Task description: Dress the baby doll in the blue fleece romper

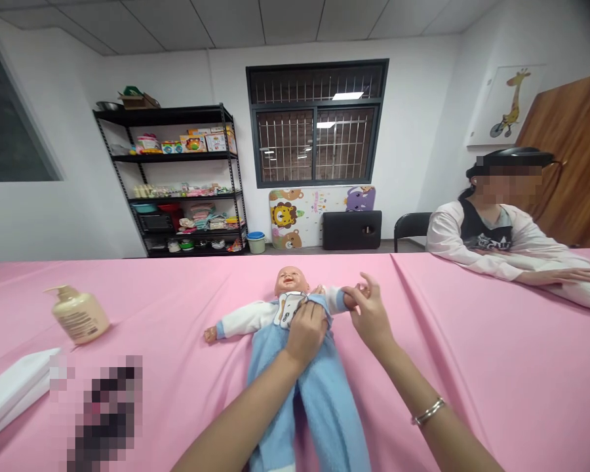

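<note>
A baby doll (289, 282) in a blue and white suit (324, 400) lies face up on the pink table cover (423, 341), head away from me. My left hand (305, 331) rests on the doll's chest, fingers curled onto the white bib. My right hand (368, 314) pinches the cuff of the doll's sleeve at its raised arm, beside the doll's hand. A metal bracelet sits on my right wrist.
A beige pump bottle (78, 314) stands at the left. A white flat object (10, 393) lies at the near left, next to a blurred patch. Another person (496, 229) sits at the right, forearms on the table. Shelves with toys (187, 183) stand at the far wall.
</note>
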Tool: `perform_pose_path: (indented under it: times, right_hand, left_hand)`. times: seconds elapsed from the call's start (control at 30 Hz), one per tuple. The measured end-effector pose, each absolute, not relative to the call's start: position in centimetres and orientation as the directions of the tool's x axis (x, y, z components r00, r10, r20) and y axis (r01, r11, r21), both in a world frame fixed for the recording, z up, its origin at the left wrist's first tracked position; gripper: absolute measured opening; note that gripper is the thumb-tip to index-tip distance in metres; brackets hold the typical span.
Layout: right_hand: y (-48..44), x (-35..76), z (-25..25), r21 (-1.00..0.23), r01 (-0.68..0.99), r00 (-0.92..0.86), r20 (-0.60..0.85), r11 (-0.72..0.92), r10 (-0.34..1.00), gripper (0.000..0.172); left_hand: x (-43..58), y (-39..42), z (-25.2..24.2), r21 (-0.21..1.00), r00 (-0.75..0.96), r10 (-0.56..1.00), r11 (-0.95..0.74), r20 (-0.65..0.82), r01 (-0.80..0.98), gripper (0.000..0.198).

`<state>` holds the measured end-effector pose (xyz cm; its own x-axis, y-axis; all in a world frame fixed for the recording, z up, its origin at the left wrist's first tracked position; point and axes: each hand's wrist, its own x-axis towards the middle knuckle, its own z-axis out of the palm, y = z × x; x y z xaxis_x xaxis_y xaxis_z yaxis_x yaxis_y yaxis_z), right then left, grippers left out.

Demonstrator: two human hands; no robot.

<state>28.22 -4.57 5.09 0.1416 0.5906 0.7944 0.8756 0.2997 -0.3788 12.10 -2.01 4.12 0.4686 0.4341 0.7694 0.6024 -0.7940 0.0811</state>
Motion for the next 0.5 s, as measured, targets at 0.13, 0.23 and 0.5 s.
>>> perform_pose_path:
  times: [0.13, 0.23, 0.5]
  right_hand:
    - [-5.6, 24.7, 5.8, -0.599, 0.572, -0.075, 0.642, 0.560, 0.763, 0.069]
    - [-6.2, 23.6, 6.0, -0.696, 0.430, -0.242, 0.525, 0.575, 0.816, 0.064]
    - [-5.3, 24.0, 4.5, -0.805, 0.466, 0.142, 0.478, 0.367, 0.867, 0.023]
  left_hand:
    - [11.9, -2.0, 3.5, 0.049, 0.427, 0.352, -0.816, 0.833, 0.576, 0.047]
    - [11.4, -2.0, 3.4, 0.063, 0.391, 0.339, -0.817, 0.856, 0.573, 0.050]
    - [10.9, -2.1, 5.1, 0.404, 0.491, 0.637, -0.765, 0.595, 0.502, 0.021]
